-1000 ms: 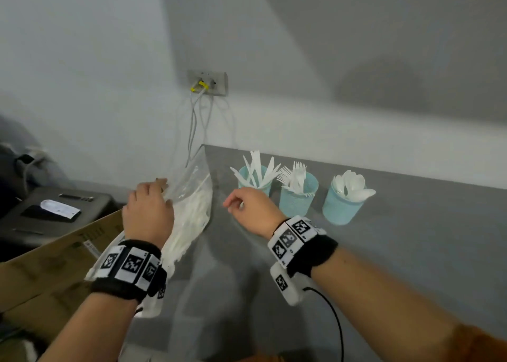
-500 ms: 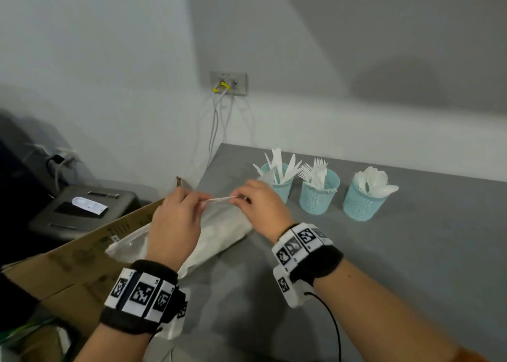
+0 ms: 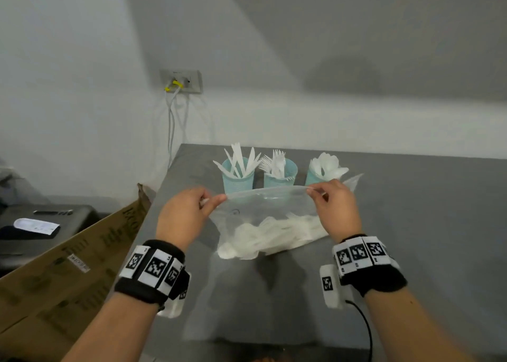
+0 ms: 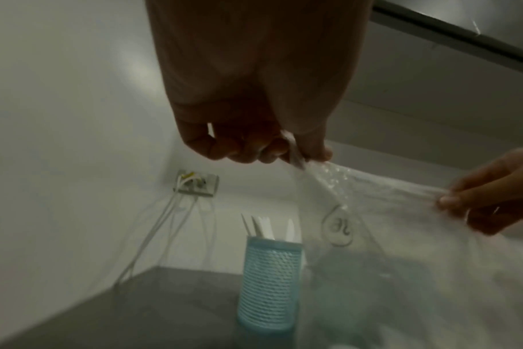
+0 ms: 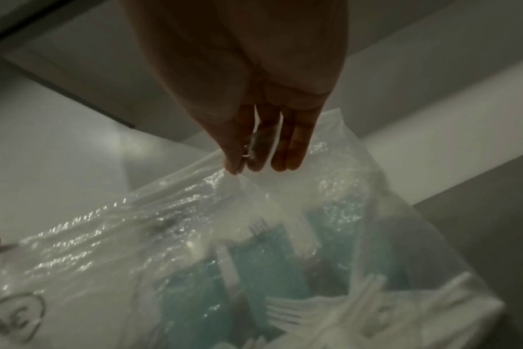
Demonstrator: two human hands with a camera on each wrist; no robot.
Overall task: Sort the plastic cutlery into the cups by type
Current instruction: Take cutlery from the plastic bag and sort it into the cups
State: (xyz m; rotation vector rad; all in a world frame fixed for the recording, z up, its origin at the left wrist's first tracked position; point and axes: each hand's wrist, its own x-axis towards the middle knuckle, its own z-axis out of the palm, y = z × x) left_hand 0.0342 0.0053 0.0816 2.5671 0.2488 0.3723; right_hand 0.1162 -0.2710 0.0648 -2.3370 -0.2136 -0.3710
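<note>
A clear plastic bag (image 3: 263, 211) of white cutlery (image 3: 269, 238) hangs over the grey table (image 3: 411, 238), its bottom resting on the top. My left hand (image 3: 189, 213) pinches the bag's upper left edge and my right hand (image 3: 334, 208) pinches its upper right edge, stretching the rim taut. Behind the bag stand three teal cups: knives (image 3: 238, 179) on the left, forks (image 3: 279, 174) in the middle, spoons (image 3: 319, 174) on the right. The left wrist view shows my left hand (image 4: 287, 151) gripping the bag (image 4: 373, 212) beside the knife cup (image 4: 269, 288). Through the bag (image 5: 194, 236) the right wrist view shows forks (image 5: 287, 311).
A brown cardboard box (image 3: 68, 265) leans at the table's left edge. Beyond it a dark device (image 3: 41, 224) carries a white slip. A wall socket (image 3: 182, 80) with hanging cables is above the table's far left corner.
The bag moved from the left edge of the table to its middle, in front of the cups. My hands spread apart and now stretch its top edge between them.
</note>
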